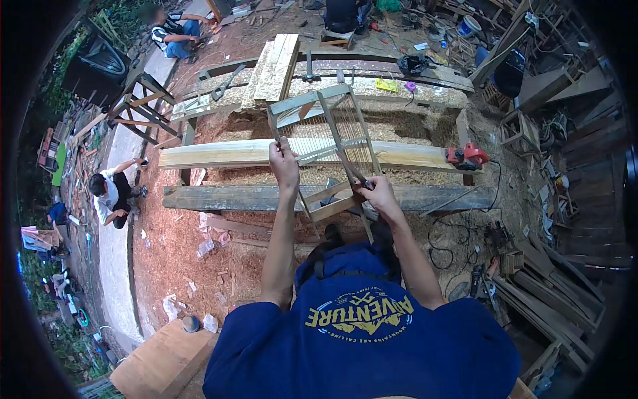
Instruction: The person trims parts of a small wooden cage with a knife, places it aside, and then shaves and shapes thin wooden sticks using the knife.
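Note:
A light wooden frame strung with many thin parallel strands is held up tilted in front of me, above the workbench. My left hand is closed around its left rail. Lower on the other side, my right hand is closed at the frame's right part, near a crossing slat. Something small and dark shows at the right fingertips, too small to name. Behind the frame lies a long pale plank, and nearer to me a weathered grey beam.
A red power tool rests at the plank's right end. Stacked boards, a hammer and a yellow item lie on the bench's far side. Two people are at the left. Scrap lumber is piled at right.

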A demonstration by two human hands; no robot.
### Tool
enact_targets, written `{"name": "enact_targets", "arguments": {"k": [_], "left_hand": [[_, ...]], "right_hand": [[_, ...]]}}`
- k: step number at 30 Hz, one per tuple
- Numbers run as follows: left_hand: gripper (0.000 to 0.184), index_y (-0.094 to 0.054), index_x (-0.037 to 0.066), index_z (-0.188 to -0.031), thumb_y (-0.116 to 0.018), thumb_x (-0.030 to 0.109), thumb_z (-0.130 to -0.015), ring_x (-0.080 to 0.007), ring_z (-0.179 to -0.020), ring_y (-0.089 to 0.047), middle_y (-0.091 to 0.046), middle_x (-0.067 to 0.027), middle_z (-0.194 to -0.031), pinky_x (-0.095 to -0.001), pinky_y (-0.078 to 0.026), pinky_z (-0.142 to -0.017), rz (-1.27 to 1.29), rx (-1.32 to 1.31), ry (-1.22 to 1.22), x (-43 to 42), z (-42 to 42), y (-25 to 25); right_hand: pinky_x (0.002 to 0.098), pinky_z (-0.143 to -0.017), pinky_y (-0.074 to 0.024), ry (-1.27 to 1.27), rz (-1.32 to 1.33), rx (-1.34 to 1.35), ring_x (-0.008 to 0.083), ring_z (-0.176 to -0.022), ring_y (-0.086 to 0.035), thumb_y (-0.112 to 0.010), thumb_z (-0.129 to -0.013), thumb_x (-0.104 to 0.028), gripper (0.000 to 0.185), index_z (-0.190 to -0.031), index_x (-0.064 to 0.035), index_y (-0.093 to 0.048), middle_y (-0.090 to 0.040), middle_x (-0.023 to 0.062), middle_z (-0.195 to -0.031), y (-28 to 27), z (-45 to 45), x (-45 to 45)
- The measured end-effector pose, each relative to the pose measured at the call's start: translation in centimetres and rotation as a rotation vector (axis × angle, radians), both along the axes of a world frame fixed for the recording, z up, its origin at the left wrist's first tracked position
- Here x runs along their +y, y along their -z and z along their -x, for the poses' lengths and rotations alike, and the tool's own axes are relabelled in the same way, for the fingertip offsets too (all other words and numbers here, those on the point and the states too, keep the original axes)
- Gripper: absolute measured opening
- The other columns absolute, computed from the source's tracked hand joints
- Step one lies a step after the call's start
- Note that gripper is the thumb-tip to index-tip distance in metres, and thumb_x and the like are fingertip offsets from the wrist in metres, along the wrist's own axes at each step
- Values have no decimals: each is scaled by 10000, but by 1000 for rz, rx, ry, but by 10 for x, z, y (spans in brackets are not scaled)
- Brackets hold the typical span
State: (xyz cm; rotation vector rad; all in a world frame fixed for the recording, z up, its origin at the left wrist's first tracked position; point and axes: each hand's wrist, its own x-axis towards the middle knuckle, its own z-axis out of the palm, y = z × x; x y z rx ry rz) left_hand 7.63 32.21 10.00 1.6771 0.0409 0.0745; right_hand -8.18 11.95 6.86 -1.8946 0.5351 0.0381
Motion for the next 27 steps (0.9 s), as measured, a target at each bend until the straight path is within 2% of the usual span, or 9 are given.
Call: {"name": "enact_targets", "arguments": {"k": [5,10,14,20,27], "left_hand": [[395,-496,38,-964,-454,426,-1021,-72,-552,-481,-491,8,-629,-252,-408,-498,35,-17,-6,5,-7,12],[406,-493,28,-912,-454,416,-1024,-82,-542,-475,-501,-5,-609,-270,-383,-497,59,-8,-49,5,-6,7],[412,-492,26,-888,-450,412,-1027,-84,-534,-471,-511,-12,-600,-276,-369,-495,62,-1,-63,5,-8,7],[385,-500,41,-943,-457,414,-1024,-65,-565,-450,-484,11,-648,-250,-365,-496,23,-8,-26,6,-6,-2],[381,-500,34,-929,-463,401,-1025,-67,-555,-451,-488,8,-630,-262,-358,-479,106,35,-64,3,-8,-4]], "right_hand": [[284,-614,-475,-37,-57,-25,95,-637,-599,-727,-782,-162,202,-938,-34,-735,-677,55,-687,9,-7,0],[291,-620,-475,-24,-92,-73,100,-640,-592,-727,-783,-173,210,-931,-24,-724,-668,39,-690,7,-11,4],[294,-625,-478,-19,-81,-81,113,-646,-601,-728,-782,-187,230,-946,-26,-722,-671,51,-701,6,-10,5],[304,-630,-484,11,-65,-71,137,-655,-630,-728,-786,-215,250,-953,-29,-724,-683,74,-716,0,-10,8],[325,-622,-492,29,28,-50,178,-651,-655,-704,-804,-250,250,-957,-54,-727,-684,109,-713,-16,-10,15]]}}
